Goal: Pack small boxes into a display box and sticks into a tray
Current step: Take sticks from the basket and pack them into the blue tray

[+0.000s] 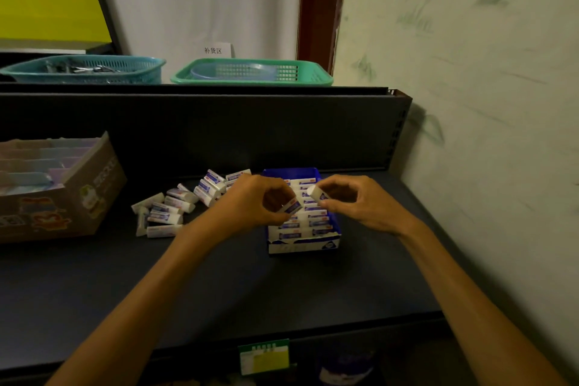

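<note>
**Op:** Nearest my camera is a green and yellow shelf label (263, 357) clipped to the front edge of the dark shelf (219, 285). Both forearms reach over it.

**Desk:** What are the hands doing?

**Op:** My left hand (250, 202) pinches a small white and blue box (291, 206) between thumb and curled fingers, tilted, just above the rows in the display box (303, 244). My right hand (360, 200) pinches a second small box (317, 193) by its end, held over the far half of the same display box.

**Desk:** Where's the display box?

**Op:** Centre-right on the shelf, blue inside, white front wall. I see packed boxes (310, 222) lying in rows across it, touching one another.

**Desk:** And the rest of the stock?

**Op:** A loose pile of boxes (175, 207) lies on the shelf just left of my left hand, at mixed angles. Further left sits a cardboard carton (94, 194) with pastel items in rows; I cannot tell what they are. On the ledge above are a teal basket (84, 69) and a green basket (250, 73).
</note>
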Available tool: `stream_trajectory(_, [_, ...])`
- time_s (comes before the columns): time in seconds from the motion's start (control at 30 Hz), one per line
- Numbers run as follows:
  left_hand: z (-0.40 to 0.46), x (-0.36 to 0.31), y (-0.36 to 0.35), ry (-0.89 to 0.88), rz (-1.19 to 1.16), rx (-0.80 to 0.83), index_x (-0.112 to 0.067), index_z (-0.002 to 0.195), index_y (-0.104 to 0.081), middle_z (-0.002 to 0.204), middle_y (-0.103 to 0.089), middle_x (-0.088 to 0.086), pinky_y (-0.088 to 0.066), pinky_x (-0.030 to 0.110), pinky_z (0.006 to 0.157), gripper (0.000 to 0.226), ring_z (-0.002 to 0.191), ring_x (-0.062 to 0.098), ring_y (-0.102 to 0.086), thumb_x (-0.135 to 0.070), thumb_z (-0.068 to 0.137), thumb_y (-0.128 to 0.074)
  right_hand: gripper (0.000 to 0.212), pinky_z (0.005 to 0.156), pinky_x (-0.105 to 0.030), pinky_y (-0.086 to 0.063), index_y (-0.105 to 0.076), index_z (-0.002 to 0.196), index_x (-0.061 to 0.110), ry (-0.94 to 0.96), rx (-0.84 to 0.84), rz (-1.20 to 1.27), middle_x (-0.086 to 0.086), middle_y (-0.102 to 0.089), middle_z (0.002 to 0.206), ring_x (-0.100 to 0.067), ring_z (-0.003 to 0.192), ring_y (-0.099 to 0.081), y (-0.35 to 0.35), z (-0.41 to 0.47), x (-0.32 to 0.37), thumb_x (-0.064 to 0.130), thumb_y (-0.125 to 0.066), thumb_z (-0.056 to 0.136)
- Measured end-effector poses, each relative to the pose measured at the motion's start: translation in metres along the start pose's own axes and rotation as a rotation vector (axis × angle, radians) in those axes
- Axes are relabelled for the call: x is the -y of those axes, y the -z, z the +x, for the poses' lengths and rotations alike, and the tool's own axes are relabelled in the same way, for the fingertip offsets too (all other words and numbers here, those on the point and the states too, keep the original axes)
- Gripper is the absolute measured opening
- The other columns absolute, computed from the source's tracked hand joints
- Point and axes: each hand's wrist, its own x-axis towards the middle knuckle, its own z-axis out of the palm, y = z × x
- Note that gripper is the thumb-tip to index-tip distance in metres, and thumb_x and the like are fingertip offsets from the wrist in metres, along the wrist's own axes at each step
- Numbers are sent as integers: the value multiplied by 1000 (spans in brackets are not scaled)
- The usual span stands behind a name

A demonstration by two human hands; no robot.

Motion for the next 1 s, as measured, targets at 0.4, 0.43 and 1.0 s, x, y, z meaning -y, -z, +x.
stream_trajectory(0.4, [12, -15, -7, 61, 128, 268, -20, 113, -62, 111, -64, -6, -48, 6, 70, 31, 90, -3, -59, -19, 82, -68, 29, 86, -21, -53, -63, 108, 20, -16, 191, -53, 7, -66, 110, -2, 100, -63, 6, 10, -5, 17, -73, 81])
stream_trajectory(0.43, [13, -16, -8, 63, 139, 283, -19, 113, -62, 112, -64, -5, -49, 7, 70, 31, 93, -1, -59, -18, 83, -68, 29, 84, -17, -52, -63, 108, 20, -15, 222, -70, 8, -66, 109, 0, 100, -63, 7, 11, -4, 16, -73, 81])
stream_trajectory(1.0, [29, -17, -14, 112, 353, 458, -22, 107, -65, 112, -58, -8, -45, 20, 86, 23, 108, 8, -53, -18, 84, -66, 28, 78, -17, -44, -64, 113, 21, -31, 486, -435, 5, -56, 121, -11, 114, -50, 2, 30, 16, 20, -68, 85])
